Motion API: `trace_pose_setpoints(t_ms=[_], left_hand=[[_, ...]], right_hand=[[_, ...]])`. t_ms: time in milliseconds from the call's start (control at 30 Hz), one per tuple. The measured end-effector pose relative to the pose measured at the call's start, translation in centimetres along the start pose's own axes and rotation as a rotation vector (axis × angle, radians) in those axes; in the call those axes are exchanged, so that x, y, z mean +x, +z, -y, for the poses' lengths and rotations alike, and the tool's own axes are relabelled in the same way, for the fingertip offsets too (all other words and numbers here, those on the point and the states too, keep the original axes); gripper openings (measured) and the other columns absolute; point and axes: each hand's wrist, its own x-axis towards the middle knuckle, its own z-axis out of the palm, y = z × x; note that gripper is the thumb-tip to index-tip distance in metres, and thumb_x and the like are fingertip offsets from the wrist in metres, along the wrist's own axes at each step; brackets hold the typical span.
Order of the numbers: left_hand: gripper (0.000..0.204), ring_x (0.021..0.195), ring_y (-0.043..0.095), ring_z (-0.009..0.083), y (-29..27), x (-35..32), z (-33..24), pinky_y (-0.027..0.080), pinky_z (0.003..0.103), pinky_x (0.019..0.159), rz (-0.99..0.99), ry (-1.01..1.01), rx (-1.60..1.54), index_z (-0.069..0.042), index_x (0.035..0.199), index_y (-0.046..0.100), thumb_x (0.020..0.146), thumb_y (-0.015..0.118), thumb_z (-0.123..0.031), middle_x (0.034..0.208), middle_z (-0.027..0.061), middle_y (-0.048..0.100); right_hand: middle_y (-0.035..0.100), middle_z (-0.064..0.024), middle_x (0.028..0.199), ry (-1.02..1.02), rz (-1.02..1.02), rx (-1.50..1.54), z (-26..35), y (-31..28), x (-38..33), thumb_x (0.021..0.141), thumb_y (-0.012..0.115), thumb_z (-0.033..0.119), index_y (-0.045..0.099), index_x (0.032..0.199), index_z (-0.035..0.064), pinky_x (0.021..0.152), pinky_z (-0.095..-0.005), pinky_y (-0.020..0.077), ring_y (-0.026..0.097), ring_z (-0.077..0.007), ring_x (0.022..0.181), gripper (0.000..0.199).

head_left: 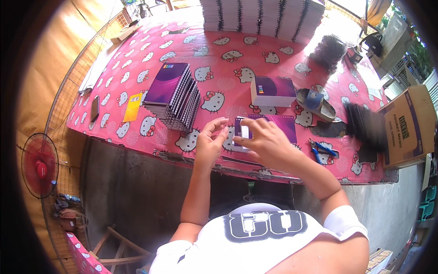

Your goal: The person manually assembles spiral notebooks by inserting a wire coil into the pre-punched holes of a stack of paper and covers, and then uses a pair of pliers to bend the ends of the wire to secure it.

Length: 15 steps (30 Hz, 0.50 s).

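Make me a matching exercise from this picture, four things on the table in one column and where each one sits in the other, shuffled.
Things:
1 spiral notebook stack
2 sandal
3 blue pliers
4 yellow card

Places:
A right of the unbound purple pad
B left of the spiral stack
C near the table's front edge, right of the right hand
D left of the left hand, further back

Pairs: 1-D, 2-A, 3-C, 4-B

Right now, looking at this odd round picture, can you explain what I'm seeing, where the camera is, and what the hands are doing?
There is no machine here: a person wears a wide fisheye camera on the head, looking down, so straight edges bend. The left hand and right hand meet over a purple notebook at the near edge of a table with a pink cartoon-cat cloth. The fingers pinch at its left end; what they grip is too small to tell. Around it lie a stack of purple spiral notebooks, an unbound purple-covered block, a sandal, blue pliers, black binding coils and a cardboard box.
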Motion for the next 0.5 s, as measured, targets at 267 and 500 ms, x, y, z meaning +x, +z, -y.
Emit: trace_pose_setpoints(t_ms=[267,500], left_hand=[[0.024,0.108,0.055,0.0148,-0.5,-0.7,0.7,0.046,0.027,0.084,-0.032,0.057,0.017,-0.006,0.113,0.067,0.089,0.064,-0.009,0.126,0.0064,0.058],[0.026,0.108,0.054,0.0149,0.1,-0.8,0.3,0.045,0.030,0.092,-0.007,0.026,-0.002,-0.003,0.115,0.065,0.090,0.064,-0.009,0.124,0.0059,0.059]], right_hand=[[0.065,-0.0094,0.100,-0.027,0.280,0.164,-2.5,0.6,1.0,0.076,0.071,0.014,0.069,0.106,0.0099,0.080,-0.0399,0.0511,0.062,-0.0280,0.089,0.030],[0.061,-0.0096,0.101,-0.052,0.321,0.003,-1.5,1.0,1.1,0.077,0.068,0.012,0.068,0.106,0.0092,0.080,-0.0389,0.0513,0.061,-0.0283,0.089,0.029]])
